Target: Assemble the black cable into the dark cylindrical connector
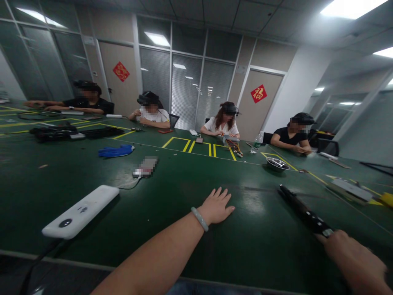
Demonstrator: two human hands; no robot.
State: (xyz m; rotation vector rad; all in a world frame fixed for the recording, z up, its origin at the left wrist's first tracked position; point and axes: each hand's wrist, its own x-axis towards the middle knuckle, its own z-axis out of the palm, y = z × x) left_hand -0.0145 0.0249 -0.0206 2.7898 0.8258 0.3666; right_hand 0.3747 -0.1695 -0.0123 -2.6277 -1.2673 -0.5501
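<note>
Watching through the head camera, I see the left hand (216,207) lying flat on the green table (172,192), palm down and fingers spread, holding nothing, with a pale bracelet (199,218) on the wrist. To its right, the right hand (353,258) looks closed around the near end of a long black tool (302,213), which points away from that grip and rests along the tabletop between the two hands. As I judge it, the hold works best with the flat hand bracing on the table and the tool kept low, its far tip clear of the steel bowl (277,164) beyond it. A white power strip (81,211) lies well to the left of the open hand. The right hand is cut off by the frame corner, its fingers are hidden under its back, and the tool's markings are too small to read.
</note>
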